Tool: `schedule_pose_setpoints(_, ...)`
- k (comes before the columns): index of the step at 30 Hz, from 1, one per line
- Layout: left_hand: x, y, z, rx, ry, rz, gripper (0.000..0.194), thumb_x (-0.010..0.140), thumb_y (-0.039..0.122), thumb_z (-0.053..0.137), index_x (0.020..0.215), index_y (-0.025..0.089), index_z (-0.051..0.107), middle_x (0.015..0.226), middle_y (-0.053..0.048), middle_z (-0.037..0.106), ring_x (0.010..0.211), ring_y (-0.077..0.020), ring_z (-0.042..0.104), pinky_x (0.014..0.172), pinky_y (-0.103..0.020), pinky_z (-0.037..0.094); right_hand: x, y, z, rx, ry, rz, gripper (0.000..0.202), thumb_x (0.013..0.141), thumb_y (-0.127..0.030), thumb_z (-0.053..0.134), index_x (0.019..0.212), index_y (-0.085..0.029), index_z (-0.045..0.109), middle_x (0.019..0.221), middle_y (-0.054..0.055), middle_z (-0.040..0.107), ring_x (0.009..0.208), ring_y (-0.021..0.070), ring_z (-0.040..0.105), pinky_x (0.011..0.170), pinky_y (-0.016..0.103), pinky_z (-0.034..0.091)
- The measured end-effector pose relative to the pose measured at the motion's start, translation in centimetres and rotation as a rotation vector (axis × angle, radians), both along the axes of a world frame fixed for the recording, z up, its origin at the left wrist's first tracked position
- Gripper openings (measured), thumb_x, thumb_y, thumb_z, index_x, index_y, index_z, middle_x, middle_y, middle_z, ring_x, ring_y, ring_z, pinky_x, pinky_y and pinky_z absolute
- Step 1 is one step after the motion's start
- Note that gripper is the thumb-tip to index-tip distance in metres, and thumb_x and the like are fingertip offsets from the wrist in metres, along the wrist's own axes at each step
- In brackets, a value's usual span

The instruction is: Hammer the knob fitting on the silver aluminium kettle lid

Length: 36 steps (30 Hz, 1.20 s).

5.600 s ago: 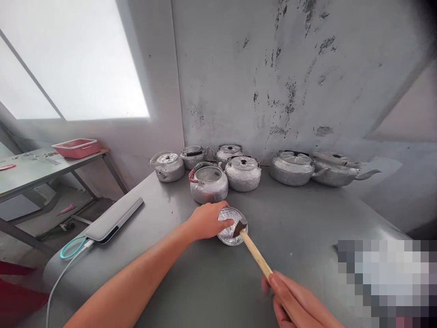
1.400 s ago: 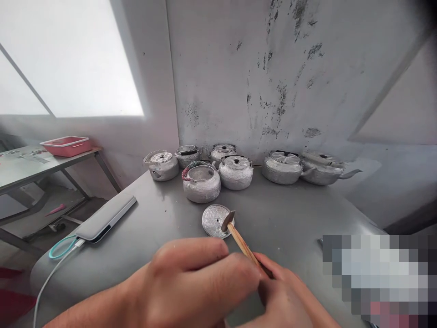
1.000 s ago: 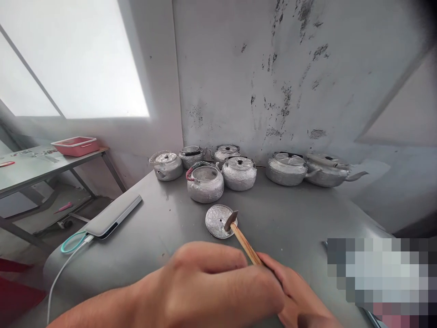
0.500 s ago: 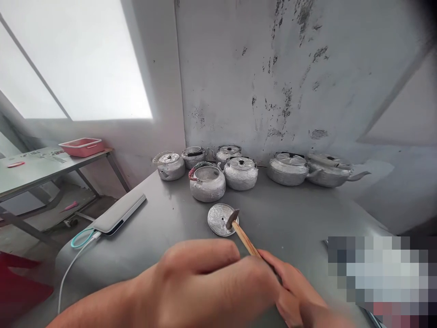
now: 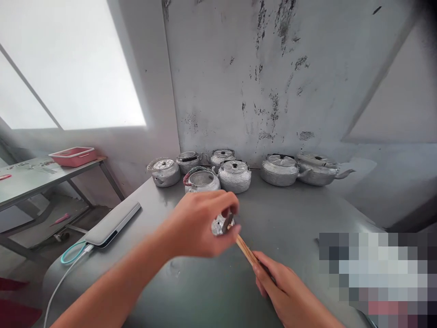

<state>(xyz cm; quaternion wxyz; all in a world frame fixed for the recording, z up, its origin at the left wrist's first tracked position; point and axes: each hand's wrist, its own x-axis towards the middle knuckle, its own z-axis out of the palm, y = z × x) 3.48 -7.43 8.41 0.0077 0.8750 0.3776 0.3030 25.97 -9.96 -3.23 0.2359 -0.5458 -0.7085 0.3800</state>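
Centrally in my head view sits the hammer (image 5: 246,250), its dark head (image 5: 226,225) over the metal lid (image 5: 217,228) that lies on the grey table (image 5: 283,218); from here I cannot tell whether the two touch. Taking the hammer head as the hub of my clock, with twelve away from me, the lid's small hole shows just toward nine. The wooden handle slants out to between four and five, where the right hand (image 5: 275,275) has its fingers wrapped around it. From eight comes the left hand (image 5: 205,225), slightly blurred, covering much of the lid, fingers and thumb curved around the hammer head; I cannot tell whether they press on it.

Farther out, an open-topped kettle (image 5: 203,179) with a red and dark braided handle stands at eleven, its lower front hidden by the left hand. I see a lidded kettle (image 5: 234,176) at twelve and two spouted kettles (image 5: 279,172) (image 5: 316,172) side by side near two. Toward nine, a pale flat device (image 5: 112,223) has a white cable (image 5: 63,278) plugged in and a teal loop (image 5: 71,253) beside it. Beyond, between nine and ten, a pink basket (image 5: 75,159) sits on a second table (image 5: 34,175).
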Motion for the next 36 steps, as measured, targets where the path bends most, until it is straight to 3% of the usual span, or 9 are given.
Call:
schedule_pose_setpoints(4,-1.7,5.9,-2.6,-0.289,0.335,0.334,0.017,0.090,0.036,0.053,0.096,0.024,0.064,0.092,-0.004,0.071,0.085,-0.0195,0.067,0.071,-0.027,0.049,-0.1,0.0,0.7,-0.120,0.028,0.055,0.040,0.104,-0.048,0.026,0.074,-0.025,0.040,0.064,-0.008,0.039,0.046,0.0077,0.036,0.041,0.020,0.030)
schedule_pose_setpoints(7,-1.7,7.5,-5.0,-0.312,0.386,0.486,0.030,0.091,0.041,0.050,0.092,0.016,0.066,0.095,-0.015,0.070,0.088,-0.0317,0.068,0.072,-0.038,0.050,-0.2,-0.1,1.2,-0.169,0.024,0.068,0.038,0.103,-0.050,0.027,0.077,-0.025,0.040,0.067,-0.007,0.041,0.055,0.0106,0.037,0.045,0.020,0.033)
schedule_pose_setpoints(9,-1.3,7.7,-6.2,-0.341,0.393,0.531,0.037,0.090,0.047,0.049,0.088,0.014,0.066,0.090,-0.018,0.070,0.088,-0.0358,0.068,0.074,-0.042,0.050,-0.2,0.0,1.3,-0.173,0.021,0.078,0.036,0.103,-0.048,0.029,0.079,-0.025,0.041,0.067,-0.006,0.042,0.059,0.0119,0.036,0.050,0.021,0.035)
schedule_pose_setpoints(13,-0.9,7.8,-7.7,-0.395,0.350,0.534,0.044,0.086,0.058,0.052,0.090,0.017,0.067,0.090,-0.016,0.071,0.088,-0.0355,0.068,0.074,-0.041,0.049,-0.2,0.2,0.7,-0.196,0.016,0.076,0.037,0.103,-0.049,0.027,0.081,-0.025,0.044,0.068,-0.006,0.040,0.057,0.0124,0.033,0.048,0.022,0.031)
schedule_pose_setpoints(20,-1.5,8.4,-9.3,-0.470,0.180,0.457,0.036,0.085,0.054,0.058,0.102,0.023,0.063,0.101,-0.008,0.072,0.092,-0.0279,0.068,0.067,-0.031,0.046,0.1,0.3,0.4,-0.108,-0.048,0.112,0.037,0.102,-0.054,0.027,0.090,-0.027,0.050,0.077,-0.003,0.049,0.069,0.0164,0.042,0.061,0.025,0.038)
schedule_pose_setpoints(27,-1.9,8.9,-10.0,-0.503,0.087,0.410,0.038,0.084,0.055,0.062,0.105,0.023,0.063,0.099,-0.006,0.072,0.092,-0.0267,0.067,0.068,-0.030,0.044,0.0,-0.3,0.1,-0.007,-0.157,0.085,0.038,0.100,-0.052,0.026,0.086,-0.028,0.052,0.071,-0.001,0.056,0.063,0.0192,0.052,0.058,0.027,0.040)
schedule_pose_setpoints(32,-2.1,9.0,-10.2,-0.519,0.056,0.388,0.036,0.083,0.051,0.064,0.104,0.022,0.063,0.101,-0.007,0.071,0.093,-0.0270,0.066,0.066,-0.029,0.043,-0.2,-0.5,0.1,0.100,-0.082,-0.035,0.034,0.097,-0.051,0.036,0.084,-0.029,0.058,0.064,-0.001,0.059,0.056,0.0192,0.054,0.054,0.027,0.042)
schedule_pose_setpoints(36,-2.1,9.0,-10.2,-0.528,0.034,0.382,0.037,0.083,0.051,0.064,0.104,0.021,0.063,0.103,-0.008,0.071,0.095,-0.0268,0.066,0.066,-0.029,0.043,-0.5,-0.7,0.5,0.097,-0.038,-0.043,0.033,0.095,-0.052,0.041,0.081,-0.028,0.060,0.062,-0.001,0.062,0.053,0.0185,0.055,0.048,0.026,0.041)
